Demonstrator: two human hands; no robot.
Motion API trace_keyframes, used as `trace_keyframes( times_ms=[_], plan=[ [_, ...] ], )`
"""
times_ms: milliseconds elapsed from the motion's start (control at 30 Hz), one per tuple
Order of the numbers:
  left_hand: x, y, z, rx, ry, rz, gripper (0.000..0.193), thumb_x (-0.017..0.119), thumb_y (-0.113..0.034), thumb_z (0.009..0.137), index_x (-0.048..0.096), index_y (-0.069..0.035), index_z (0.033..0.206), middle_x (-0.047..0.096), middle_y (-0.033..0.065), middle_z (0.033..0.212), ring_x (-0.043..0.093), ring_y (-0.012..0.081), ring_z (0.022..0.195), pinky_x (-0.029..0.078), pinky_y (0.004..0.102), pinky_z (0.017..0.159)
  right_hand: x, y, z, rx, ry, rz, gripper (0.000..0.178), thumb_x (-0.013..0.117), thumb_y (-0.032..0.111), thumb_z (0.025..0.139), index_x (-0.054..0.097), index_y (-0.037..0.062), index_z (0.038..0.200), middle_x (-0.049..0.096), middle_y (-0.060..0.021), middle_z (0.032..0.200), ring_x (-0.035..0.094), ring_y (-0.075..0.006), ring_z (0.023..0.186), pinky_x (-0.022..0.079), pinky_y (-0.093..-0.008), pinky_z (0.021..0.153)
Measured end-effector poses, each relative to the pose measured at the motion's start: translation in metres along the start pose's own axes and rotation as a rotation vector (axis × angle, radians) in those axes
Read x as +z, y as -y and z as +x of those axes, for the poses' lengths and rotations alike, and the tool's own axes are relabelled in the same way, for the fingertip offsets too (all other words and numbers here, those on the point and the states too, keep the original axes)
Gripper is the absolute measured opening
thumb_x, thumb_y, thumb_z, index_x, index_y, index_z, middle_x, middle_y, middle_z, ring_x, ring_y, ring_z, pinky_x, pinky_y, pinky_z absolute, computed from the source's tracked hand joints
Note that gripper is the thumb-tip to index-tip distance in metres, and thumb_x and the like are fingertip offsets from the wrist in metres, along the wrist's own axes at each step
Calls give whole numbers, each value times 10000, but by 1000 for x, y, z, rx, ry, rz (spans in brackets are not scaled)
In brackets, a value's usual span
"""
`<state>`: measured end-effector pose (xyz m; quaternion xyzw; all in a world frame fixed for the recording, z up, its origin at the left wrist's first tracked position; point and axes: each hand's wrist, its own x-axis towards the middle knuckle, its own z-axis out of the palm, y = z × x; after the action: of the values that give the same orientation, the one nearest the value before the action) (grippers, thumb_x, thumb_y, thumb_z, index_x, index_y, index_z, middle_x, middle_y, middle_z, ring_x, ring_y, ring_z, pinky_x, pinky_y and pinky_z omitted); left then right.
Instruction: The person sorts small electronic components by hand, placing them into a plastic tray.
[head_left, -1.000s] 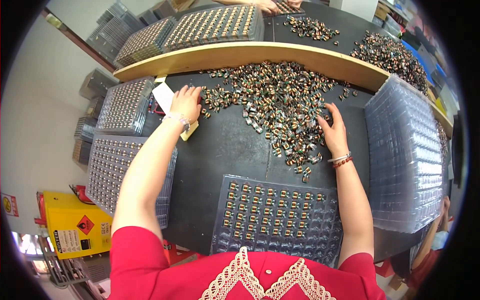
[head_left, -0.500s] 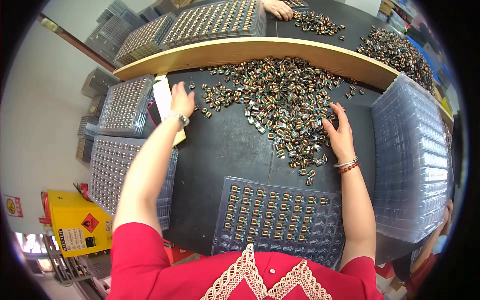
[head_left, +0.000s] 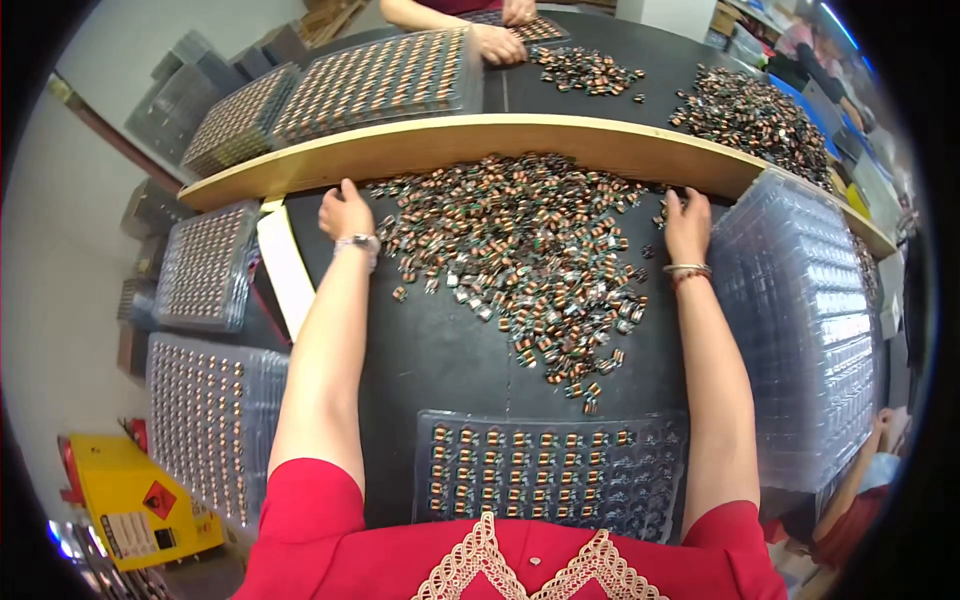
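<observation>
A broad heap of small copper-wound coils (head_left: 530,250) lies on the dark table between my hands. My left hand (head_left: 347,214) is at the heap's far left edge, close to the wooden board, fingers slightly bent and apart, with nothing seen in it. On the far right side, my right hand (head_left: 688,228) has its thumb and fingers spread beside a few loose coils; whether it touches them I cannot tell. Close to my body, a clear plastic tray (head_left: 645,470) has coils set in rows of its pockets, while the pockets on its right side hold none.
A wooden board (head_left: 420,148) crosses the table behind the heap. Tall stacked clear trays (head_left: 815,320) stand at right; filled trays (head_left: 200,420) are stacked at left, near a yellow strip (head_left: 285,265). Beyond the board, another person's hand (head_left: 497,44) rests near more coils (head_left: 585,72).
Both hands have moved farther out toward the wooden board. Loose coils at the heap's left lie closer in to it. The view has shifted, showing more of the other person's arms.
</observation>
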<state>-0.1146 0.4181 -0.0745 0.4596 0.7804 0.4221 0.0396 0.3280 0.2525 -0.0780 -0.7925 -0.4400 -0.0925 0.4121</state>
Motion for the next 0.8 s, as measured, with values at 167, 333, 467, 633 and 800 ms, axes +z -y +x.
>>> trace_keyframes(
  times_ms=[167,333,467,633,800],
  plan=[
    [30,-30,-15,76,239,52,499,534,-503,821,684,-56,983,625,178,1114,522,362,1112,392,464,957,31,31,12,259,126,-226,483,529,442,889,639,-12,1011,585,-231,1135,425,-366,1211,361,-463,1000],
    [35,-58,-53,36,478,-156,508,612,-524,778,651,-108,1067,598,193,1152,528,349,1121,405,421,962,51,70,-15,84,73,-123,398,541,418,891,647,76,1065,627,-190,1010,507,-362,1070,384,-426,957],
    [29,-66,-67,71,501,-258,441,670,-417,799,655,-47,1037,679,101,990,618,211,918,447,306,828,36,116,-30,-9,270,101,370,569,396,882,593,159,1165,633,-163,1056,569,-312,1044,446,-412,878],
    [19,-82,-100,175,571,-547,347,702,-318,786,678,-58,1014,654,91,1041,607,216,967,454,307,851,35,116,-41,-237,261,100,409,626,437,812,626,169,1120,612,-138,1118,618,-321,963,481,-411,823],
    [-17,-77,-132,358,788,-692,157,668,-167,810,694,-58,920,632,77,1046,611,206,932,474,310,819,-11,142,-64,-325,570,268,291,648,321,831,641,114,1035,606,-101,1101,616,-300,968,493,-381,813]
  ],
)
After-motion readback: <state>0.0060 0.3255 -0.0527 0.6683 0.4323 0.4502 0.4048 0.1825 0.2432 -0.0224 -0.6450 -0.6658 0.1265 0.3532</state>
